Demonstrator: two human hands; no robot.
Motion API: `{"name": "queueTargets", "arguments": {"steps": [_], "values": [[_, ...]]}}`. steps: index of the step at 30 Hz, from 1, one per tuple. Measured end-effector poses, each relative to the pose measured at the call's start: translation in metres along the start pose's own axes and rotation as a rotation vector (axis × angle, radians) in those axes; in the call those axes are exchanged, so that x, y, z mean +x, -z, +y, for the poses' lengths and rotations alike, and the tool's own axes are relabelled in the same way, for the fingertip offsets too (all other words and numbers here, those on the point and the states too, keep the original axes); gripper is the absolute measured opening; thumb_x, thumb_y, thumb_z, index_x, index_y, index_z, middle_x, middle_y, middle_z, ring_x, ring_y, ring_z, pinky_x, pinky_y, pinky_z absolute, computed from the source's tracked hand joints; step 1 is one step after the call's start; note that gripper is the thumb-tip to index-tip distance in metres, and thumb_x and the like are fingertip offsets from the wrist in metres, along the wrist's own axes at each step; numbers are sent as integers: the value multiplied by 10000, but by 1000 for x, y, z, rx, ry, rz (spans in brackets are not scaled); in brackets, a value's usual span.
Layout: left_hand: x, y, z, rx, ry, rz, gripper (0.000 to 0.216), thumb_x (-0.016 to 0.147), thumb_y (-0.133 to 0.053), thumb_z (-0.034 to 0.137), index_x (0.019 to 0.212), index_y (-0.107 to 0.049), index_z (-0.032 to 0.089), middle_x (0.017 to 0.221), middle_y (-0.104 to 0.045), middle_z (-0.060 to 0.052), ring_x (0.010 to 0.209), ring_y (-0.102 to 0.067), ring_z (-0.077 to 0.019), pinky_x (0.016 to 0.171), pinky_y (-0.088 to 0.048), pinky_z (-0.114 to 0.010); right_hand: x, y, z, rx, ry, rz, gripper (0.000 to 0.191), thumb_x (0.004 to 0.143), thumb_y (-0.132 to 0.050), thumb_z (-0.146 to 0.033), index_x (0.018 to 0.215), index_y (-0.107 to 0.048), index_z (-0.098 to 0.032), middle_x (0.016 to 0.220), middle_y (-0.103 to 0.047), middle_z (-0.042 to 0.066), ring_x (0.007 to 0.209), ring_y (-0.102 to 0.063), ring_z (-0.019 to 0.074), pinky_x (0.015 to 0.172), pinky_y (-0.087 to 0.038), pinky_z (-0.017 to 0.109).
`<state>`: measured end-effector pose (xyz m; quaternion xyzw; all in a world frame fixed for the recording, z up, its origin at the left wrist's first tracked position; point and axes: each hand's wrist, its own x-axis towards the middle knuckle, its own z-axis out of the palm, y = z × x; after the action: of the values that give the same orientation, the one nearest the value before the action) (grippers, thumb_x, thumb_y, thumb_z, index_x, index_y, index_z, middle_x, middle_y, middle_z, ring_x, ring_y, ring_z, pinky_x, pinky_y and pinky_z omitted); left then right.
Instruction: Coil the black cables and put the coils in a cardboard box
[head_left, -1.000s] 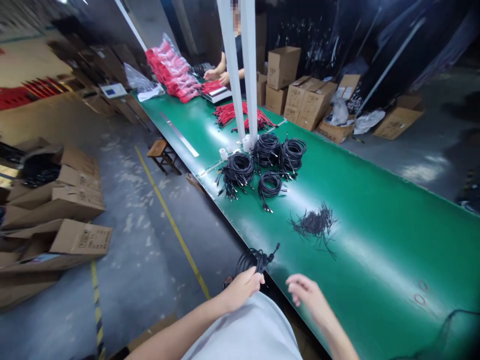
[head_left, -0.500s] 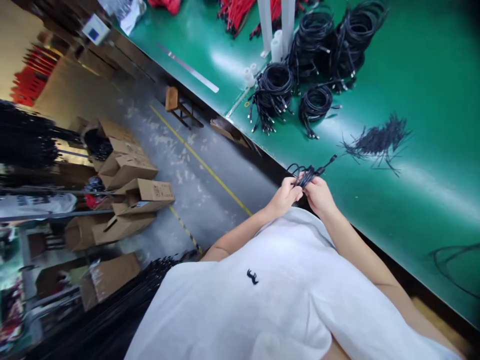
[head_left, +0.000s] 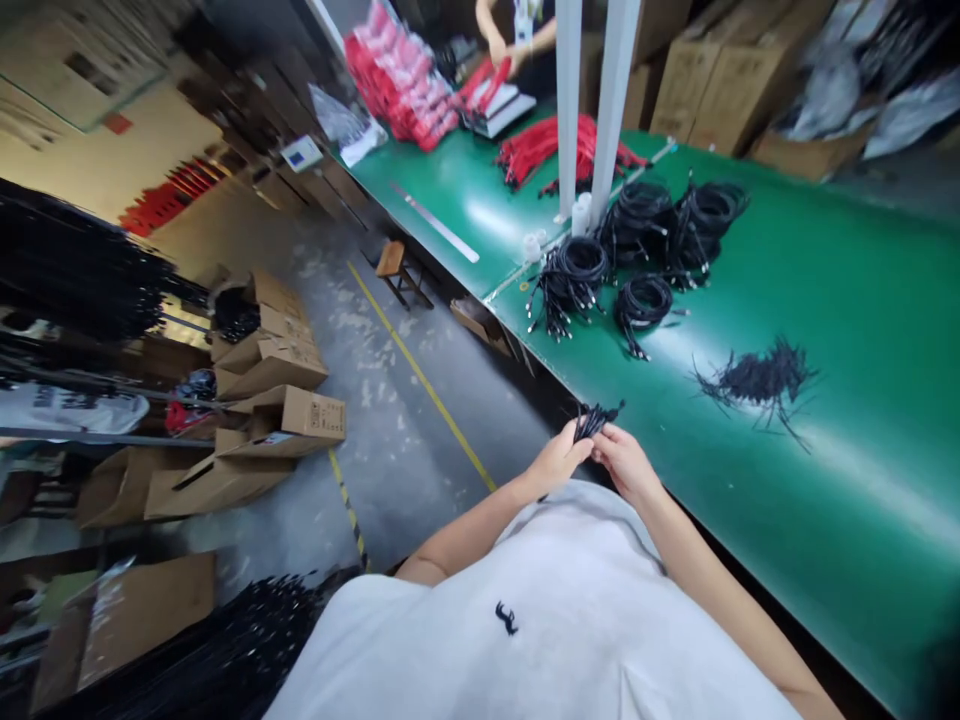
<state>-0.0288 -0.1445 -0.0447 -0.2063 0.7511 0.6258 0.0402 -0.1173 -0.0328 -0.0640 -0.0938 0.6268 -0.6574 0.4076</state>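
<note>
Brought right hand (head_left: 630,468) in to black cable bundle (head_left: 597,420) since one second earlier

Holding bundle in left hand (head_left: 558,462), with fingers wrapped around it, at near edge of table (head_left: 780,525). Narrowed right-hand fingers, touching bundle; cannot tell whether gripping. Noted on table: coiled black cables (head_left: 646,300); to their right, pile of thin black strips (head_left: 772,374).

In my left hand (head_left: 557,462), beside my right hand (head_left: 627,460), lies a cable bundle (head_left: 595,420); on the table (head_left: 817,510) ahead lie cable coils (head_left: 636,225), a heap of strands (head_left: 766,374) to their right; leftward stand a stool (head_left: 391,260) and cartons (head_left: 321,414).
</note>
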Motion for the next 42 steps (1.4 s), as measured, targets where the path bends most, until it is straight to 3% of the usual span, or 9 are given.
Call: {"name": "queueTargets", "arguments": {"steps": [4, 8, 11, 13, 17, 21, 30, 37, 42], "values": [[4, 3, -5, 254, 43, 92, 254, 982, -379, 329, 984, -569, 162, 770, -609, -4, 705, -528, -135, 720, -429, -275, 1, 13, 11, -588, 361, 25, 259, 887, -554, -390, 770, -645, -177, 716, -621, 32, 666, -547, 141, 636, -405, 266], [9, 0, -10, 379, 4, 32, 248, 982, -371, 300, 1060, -564, 165, 886, -675, -60, 790, -598, -173, 771, -445, -303, 5, 31, 18, -1296, 1017, 97, 313, 964, -386, -159, 940, -698, -153, 982, -694, 113, 867, -613, 182, 766, -446, 305], [14, 1, -8, 375, 11, -127, 266, 982, -368, 265, 1114, -568, 151, 926, -678, -67, 808, -597, -167, 787, -441, -296, 10, 41, 12, -1485, 1315, -51, 289, 924, -409, -108, 929, -696, -148, 1270, -641, 127, 1213, -541, 239, 1022, -405, 396], [16, 3, -7, 301, 70, -225, 238, 970, -381, 228, 1040, -590, 139, 870, -649, -47, 754, -553, -144, 755, -424, -282, 12, 45, 9, -1513, 1404, -139, 269, 916, -427, -122, 896, -693, -153, 1249, -649, 110, 1281, -492, 255, 1110, -344, 445], [16, 8, -10, -86, 224, -344, 236, 945, -391, 234, 824, -573, 144, 709, -555, 11, 554, -360, -86, 584, -307, -262, 10, 49, 7, -1514, 1432, -204, 280, 915, -408, -94, 892, -683, -143, 1027, -679, 90, 980, -596, 198, 997, -443, 373], [16, 6, -19, -333, 222, -340, 312, 927, -437, 375, 754, -558, 146, 667, -564, 17, 486, -297, -60, 510, -212, -256, 3, 51, 1, -1524, 1405, -281, 278, 948, -374, -96, 875, -637, -147, 1056, -660, 98, 947, -603, 196, 941, -474, 365], [23, -6, -15, -524, 338, -287, 157, 805, -633, 295, 852, -599, 149, 686, -596, 27, 509, -432, -51, 487, -261, -218, 3, 53, -13, -1583, 1365, -365, 272, 998, -316, -106, 830, -519, -176, 778, -568, 31, 661, -541, 154, 639, -440, 289], [31, 0, -11, -595, 343, -352, 267, 766, -731, 346, 823, -578, 136, 693, -567, 23, 495, -391, -36, 493, -230, -213, -2, 56, -29, -1805, 1530, -298, 300, 914, -318, -25, 1080, -556, -101, 929, -606, 102, 751, -560, 197, 712, -455, 338], [38, 1, -16, -683, 353, -392, 345, 697, -800, 376, 817, -591, 129, 724, -594, 5, 515, -412, -44, 504, -218, -221, -1, 57, -33, -1972, 1548, -264, 315, 865, -335, -10, 1054, -564, -116, 883, -587, 102, 737, -540, 218, 681, -445, 365]]}}
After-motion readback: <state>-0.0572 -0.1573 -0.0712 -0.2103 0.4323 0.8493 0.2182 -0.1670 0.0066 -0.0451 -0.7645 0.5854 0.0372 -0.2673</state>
